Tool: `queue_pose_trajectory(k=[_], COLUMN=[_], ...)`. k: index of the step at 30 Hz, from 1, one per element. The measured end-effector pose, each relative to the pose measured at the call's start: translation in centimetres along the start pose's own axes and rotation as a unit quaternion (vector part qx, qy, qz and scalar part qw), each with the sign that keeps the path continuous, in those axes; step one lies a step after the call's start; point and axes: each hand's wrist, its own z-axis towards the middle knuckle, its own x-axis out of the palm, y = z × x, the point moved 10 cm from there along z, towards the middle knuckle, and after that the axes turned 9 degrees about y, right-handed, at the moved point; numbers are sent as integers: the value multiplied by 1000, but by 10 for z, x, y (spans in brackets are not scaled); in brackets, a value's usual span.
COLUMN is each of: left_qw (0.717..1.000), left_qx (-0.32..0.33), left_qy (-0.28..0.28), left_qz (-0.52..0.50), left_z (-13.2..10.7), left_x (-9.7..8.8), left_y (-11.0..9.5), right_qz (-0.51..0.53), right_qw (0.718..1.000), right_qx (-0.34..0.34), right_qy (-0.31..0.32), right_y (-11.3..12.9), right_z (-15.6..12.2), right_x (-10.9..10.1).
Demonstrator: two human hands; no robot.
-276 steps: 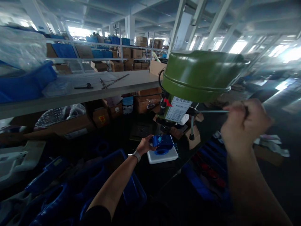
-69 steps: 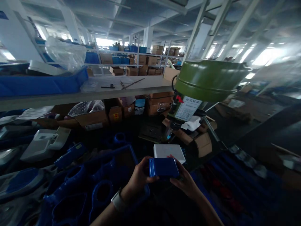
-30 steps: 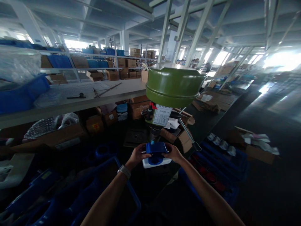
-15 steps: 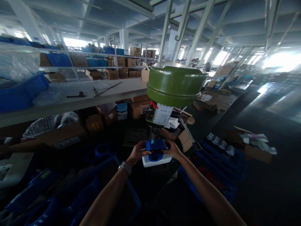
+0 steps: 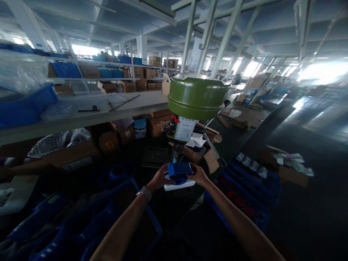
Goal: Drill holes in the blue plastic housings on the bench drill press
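Between my two hands is a glossy blue housing (image 5: 180, 169) with a round collar on its underside. My left hand (image 5: 161, 178), with a pale watch band at the wrist, grips its left side. My right hand (image 5: 199, 174) is closed on its right side. Under the housing lies a white block (image 5: 181, 185), partly covered by it. Just above, the chuck (image 5: 178, 148) of a green drill press (image 5: 197, 96) points down, close to the housing's top left; whether they touch I cannot tell.
Left of me stands a blue crate (image 5: 152, 221) with blue castings. Further blue trays (image 5: 244, 195) with red and silvery parts are at right. A long bench (image 5: 114, 105) carries a caliper-like tool (image 5: 89, 109). The press's feed handle (image 5: 214, 146) sticks out to the right.
The blue housing has tilted in my hands, so less of its round collar shows. The drill press's feed handle has swung slightly, and the view has shifted a little.
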Motion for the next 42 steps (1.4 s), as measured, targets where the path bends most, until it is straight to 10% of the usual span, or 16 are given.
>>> queue_pose_trajectory(k=[4, 12, 35, 42], left_qw=[974, 959, 968, 988], left_qx=[-46, -66, -47, 66], left_qy=[-36, -37, -64, -102], left_qz=[220, 274, 240, 96], left_z=[-5, -3, -8, -2], left_x=[-7, -2, -4, -19], left_y=[26, 38, 34, -13], right_qz=[6, -16, -50, -50], right_qw=[1000, 999, 997, 998], right_qx=[-10, -15, -49, -43], right_qy=[-13, -35, -7, -5], right_y=[-2, -1, 7, 9], right_z=[-2, -13, 24, 25], right_x=[-1, -22, 0, -4])
